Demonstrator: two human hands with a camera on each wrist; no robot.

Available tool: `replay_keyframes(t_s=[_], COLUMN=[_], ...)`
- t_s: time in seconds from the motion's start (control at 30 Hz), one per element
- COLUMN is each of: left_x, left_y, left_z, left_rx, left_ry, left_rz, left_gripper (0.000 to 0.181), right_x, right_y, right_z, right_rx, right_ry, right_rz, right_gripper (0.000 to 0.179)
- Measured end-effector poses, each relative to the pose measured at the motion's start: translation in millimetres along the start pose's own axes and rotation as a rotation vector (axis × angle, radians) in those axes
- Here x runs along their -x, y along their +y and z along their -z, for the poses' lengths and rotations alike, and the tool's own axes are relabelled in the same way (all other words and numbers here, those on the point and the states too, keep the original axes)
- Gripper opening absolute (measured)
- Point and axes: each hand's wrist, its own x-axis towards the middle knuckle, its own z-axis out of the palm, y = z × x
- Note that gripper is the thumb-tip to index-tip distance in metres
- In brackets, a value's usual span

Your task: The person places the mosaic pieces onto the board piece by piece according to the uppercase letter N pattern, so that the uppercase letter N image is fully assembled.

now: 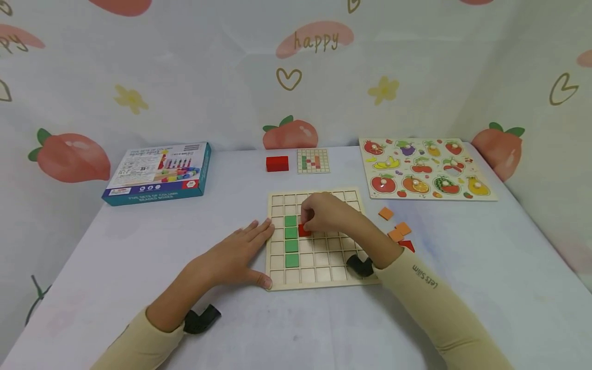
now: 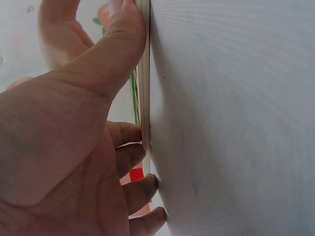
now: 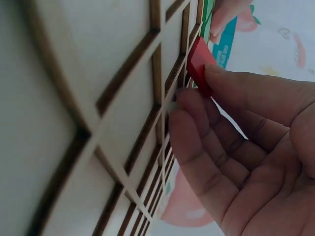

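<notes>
A wooden grid board (image 1: 329, 261) lies flat on the table, with several green square tiles (image 1: 291, 246) in a column of cells near its left side. My right hand (image 1: 327, 211) pinches a red tile (image 3: 201, 61) between thumb and fingers. In the right wrist view the tile is tilted, one edge down at the grid. From the head view, this red tile sits just right of the second green tile from the top. My left hand (image 1: 233, 254) lies spread at the board's left edge, thumb and fingertips touching it; the left wrist view shows the thumb (image 2: 120, 49) along that edge.
Orange tiles (image 1: 386, 213) and a red tile (image 1: 407, 245) lie right of the board. Behind it are a red block stack (image 1: 277, 164) and a small pattern card (image 1: 313, 169). A fruit puzzle board (image 1: 427, 180) stands back right, a boxed set (image 1: 157, 172) back left.
</notes>
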Motion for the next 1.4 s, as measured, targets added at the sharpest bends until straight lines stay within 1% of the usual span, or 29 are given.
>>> replay_keyframes(t_s=[0.13,0.27,0.4,0.57,0.67,0.8,0.97,1.03,1.1,1.27,1.33,1.4], left_x=[0.3,0.5,0.7,1.0,1.4,1.1,-0.2,-0.6,-0.7,-0.4,-0.3,-0.3], left_y=[0.3,0.3,0.1,1.0,1.2,1.6,2.3,2.4,2.4,2.0,1.7,1.4], left_z=[0.2,0.3,0.4,0.6,0.7,0.6,0.3,0.2,0.4,0.5,0.2,-0.1], left_rx=[0.001,-0.001,-0.004,0.005,0.006,0.007,-0.008,-0.017,-0.023,-0.018,-0.014,-0.010], left_ry=[0.002,0.005,0.008,0.006,0.005,0.005,0.002,0.002,0.003,0.003,0.003,0.004], left_rz=[-0.001,-0.003,-0.006,-0.006,-0.004,-0.001,0.006,0.009,0.011,0.013,0.011,0.010], left_gripper=[0.122,0.122,0.122,0.122,0.122,0.122,0.123,0.123,0.123,0.123,0.123,0.123], right_x=[1.9,4.2,6.6,9.9,11.9,18.5,37.6,47.6,59.0,89.1,100.6,111.1], right_y=[-3,-6,-8,-11,-11,-5,16,27,37,56,62,69], right_z=[-3,-3,-4,-6,-7,-3,9,15,21,34,37,39], right_rx=[0.017,0.040,0.087,0.137,0.134,0.109,0.074,0.063,0.048,0.029,0.047,0.069], right_ry=[0.011,0.019,0.027,0.026,0.029,0.053,0.098,0.114,0.124,0.134,0.136,0.132], right_rz=[-0.001,0.019,0.036,0.023,0.013,0.028,0.058,0.049,0.017,-0.115,-0.142,-0.148], right_gripper=[0.017,0.018,0.018,0.011,0.005,0.011,0.010,0.010,0.009,0.008,0.007,0.005])
